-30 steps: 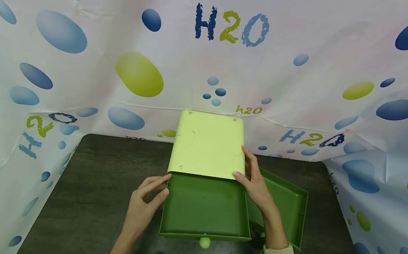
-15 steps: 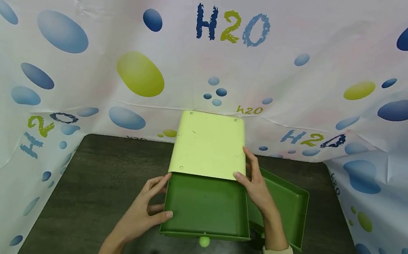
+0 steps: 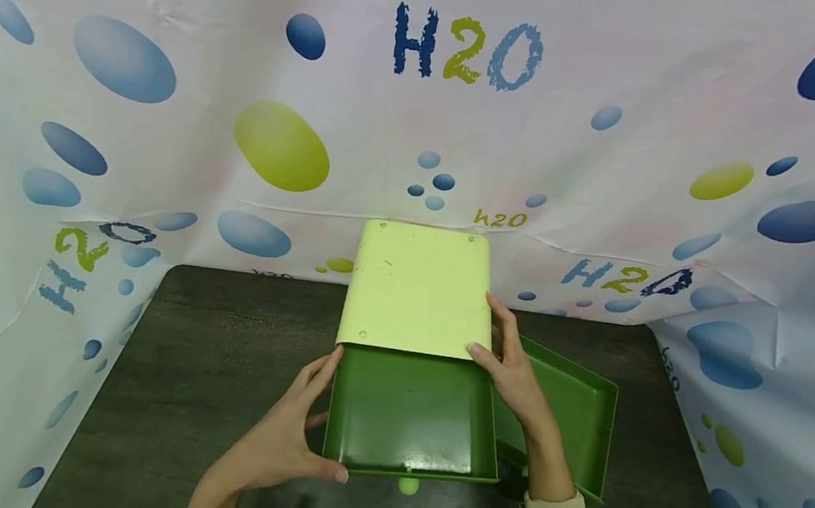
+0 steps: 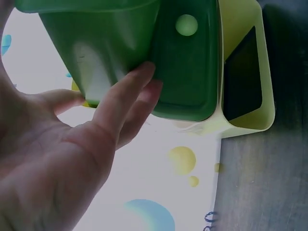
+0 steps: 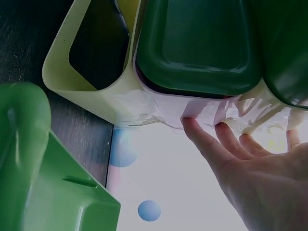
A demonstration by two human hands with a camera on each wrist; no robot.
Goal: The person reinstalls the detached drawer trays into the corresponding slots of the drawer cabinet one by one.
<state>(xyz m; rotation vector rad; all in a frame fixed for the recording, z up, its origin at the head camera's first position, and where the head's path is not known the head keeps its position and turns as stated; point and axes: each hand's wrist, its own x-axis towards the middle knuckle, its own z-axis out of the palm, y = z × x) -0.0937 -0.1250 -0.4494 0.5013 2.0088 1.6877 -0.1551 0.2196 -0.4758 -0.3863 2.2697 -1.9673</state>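
Note:
A pale yellow-green drawer unit [image 3: 418, 289] stands at the table's back. Its dark green top drawer [image 3: 412, 410], with a light green ball knob [image 3: 408, 486], sticks far out of the front. My left hand [image 3: 272, 448] holds this drawer at its left: the thumb lies at the front corner, and a fingertip touches the side near the unit. In the left wrist view, two fingers reach against the drawer's green surface. My right hand [image 3: 514, 375] grips the unit's right front edge, thumb at the top rim and fingers [image 5: 204, 137] along the side wall.
A second green drawer [image 3: 573, 415] lies loose on the dark table [image 3: 216, 341], right of the unit and partly behind my right forearm. Another drawer [image 4: 187, 72] sits pushed in below the top one. The lowest opening has no drawer. A patterned sheet [image 3: 164, 134] hangs behind.
My left hand has spread, its thumb sliding from the drawer's left side down to the front corner. The drawer's front has tilted slightly, partly covering the knob. My right hand has stayed in place.

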